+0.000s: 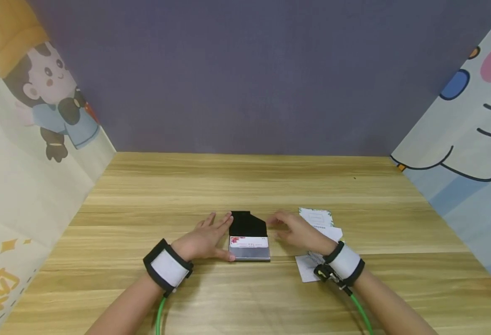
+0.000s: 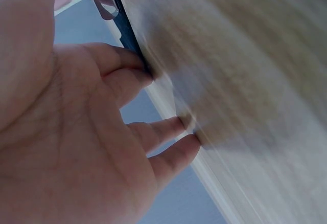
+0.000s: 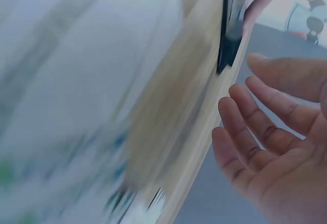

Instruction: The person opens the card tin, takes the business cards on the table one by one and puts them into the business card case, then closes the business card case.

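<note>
A business card case lies on the table with its black flap folded back, away from me. Inside its silver-grey pocket sits a white card with red flowers printed at one end. My left hand is spread along the left side of the case, its fingertips and thumb at the edge. The left wrist view has those fingers at the dark rim and on the tabletop. Just right of the flap hovers my right hand, fingers loosely bent, nothing between them in the right wrist view.
Several loose printed cards lie under and around my right forearm, one with a leafy border behind it and a white one nearer me. The wooden table meets a dark wall panel at the back. Green cables run from both wristbands.
</note>
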